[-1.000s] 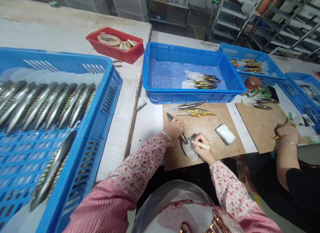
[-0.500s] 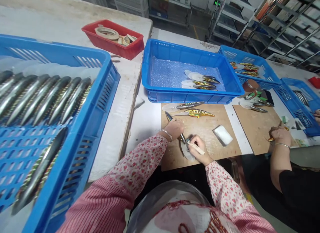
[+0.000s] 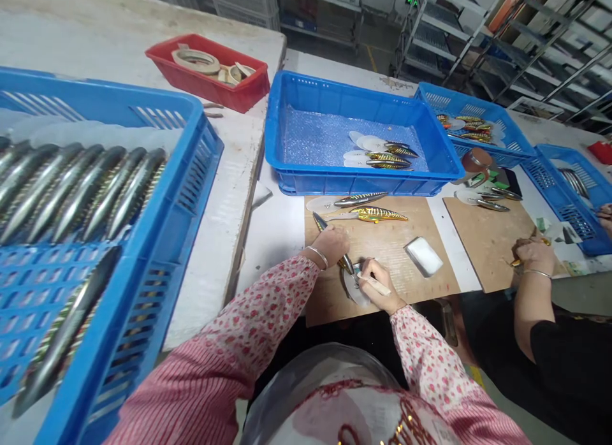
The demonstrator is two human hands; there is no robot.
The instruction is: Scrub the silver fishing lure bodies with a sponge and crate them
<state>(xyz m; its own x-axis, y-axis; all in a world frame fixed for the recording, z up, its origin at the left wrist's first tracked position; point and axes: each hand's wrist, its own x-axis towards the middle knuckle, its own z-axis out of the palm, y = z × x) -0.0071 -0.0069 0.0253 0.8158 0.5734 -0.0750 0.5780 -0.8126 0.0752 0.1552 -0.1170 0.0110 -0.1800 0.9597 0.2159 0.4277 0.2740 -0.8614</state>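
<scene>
The left hand [image 3: 333, 243] is closed around a slim, glossy lure [image 3: 346, 264], fingers curled over the middle of its dark, rounded body, tail poking out behind the knuckles. And here's the right hand [image 3: 377, 274], pinching a pale, flat stick [image 3: 383, 289] right over the lure's frosted, rounded lip [image 3: 356, 293]; whether stick and lip touch, I can't tell.

All this sits low on a smooth brown board [image 3: 396, 241], the lip near its front edge. Along the back edge lie a shiny gold lure [image 3: 382, 214] and a silver-grey lure [image 3: 361, 199], just shy of a smooth-walled blue tub [image 3: 358, 182] lined with bubbly sheet [image 3: 313, 139]. To the right, a white, soft-cornered block [image 3: 424, 256], with open board between it and the right hand, and more room behind, up to the gold lure.
</scene>
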